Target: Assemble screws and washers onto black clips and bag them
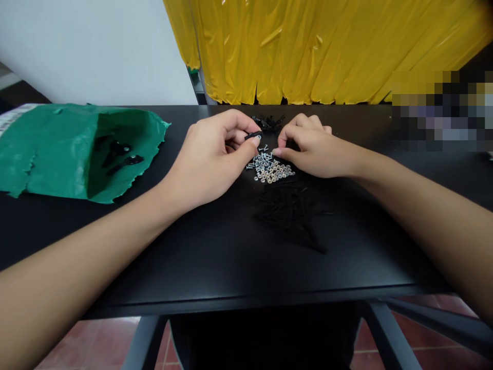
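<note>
My left hand (215, 154) pinches a small black plastic piece (252, 135) between thumb and fingers, above the table. A tiny bright metal bit shows at the piece's end, by the thumb. To the right, my right hand (311, 144) is curled, thumb and index fingertips close together at the edge of a heap of small silver screws (263, 161); whatever lies between those tips is too small to make out. Silver washers (274, 174) lie against the near side of the screws. Behind both hands sits a pile of small black parts (269, 122).
A heap of thin black strips (288, 210) lies nearer me on the black table (215, 267). At left, an open green plastic bag (57, 154) holds several black pieces with metal bits. Yellow plastic sheeting (308, 51) hangs beyond the far edge, beside a white panel (108, 46).
</note>
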`<state>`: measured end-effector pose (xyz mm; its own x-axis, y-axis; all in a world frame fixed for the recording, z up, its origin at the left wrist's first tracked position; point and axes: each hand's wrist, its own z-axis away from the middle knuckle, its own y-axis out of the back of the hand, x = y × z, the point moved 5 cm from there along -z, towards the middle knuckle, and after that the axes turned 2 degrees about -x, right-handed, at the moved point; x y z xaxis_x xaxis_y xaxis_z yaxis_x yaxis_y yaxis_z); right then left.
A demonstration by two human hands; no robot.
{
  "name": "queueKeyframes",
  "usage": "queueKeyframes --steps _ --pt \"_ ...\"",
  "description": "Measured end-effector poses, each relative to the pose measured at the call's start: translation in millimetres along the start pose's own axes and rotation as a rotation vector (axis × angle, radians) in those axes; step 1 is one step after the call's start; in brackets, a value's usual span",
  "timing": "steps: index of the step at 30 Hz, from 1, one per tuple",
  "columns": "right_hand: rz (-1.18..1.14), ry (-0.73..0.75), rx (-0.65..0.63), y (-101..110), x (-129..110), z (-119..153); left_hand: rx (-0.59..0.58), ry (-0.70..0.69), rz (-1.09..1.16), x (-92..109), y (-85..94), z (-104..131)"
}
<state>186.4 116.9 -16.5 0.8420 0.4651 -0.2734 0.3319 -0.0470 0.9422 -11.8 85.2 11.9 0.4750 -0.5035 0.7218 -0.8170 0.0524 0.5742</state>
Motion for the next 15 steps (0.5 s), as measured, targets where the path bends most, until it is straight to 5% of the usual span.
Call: queueKeyframes --steps 15 --pt "-0.152 -0.029 0.129 12.5 -0.6 -5.4 -0.03 -0.032 -0.033 2.1 -0.2 2.4"
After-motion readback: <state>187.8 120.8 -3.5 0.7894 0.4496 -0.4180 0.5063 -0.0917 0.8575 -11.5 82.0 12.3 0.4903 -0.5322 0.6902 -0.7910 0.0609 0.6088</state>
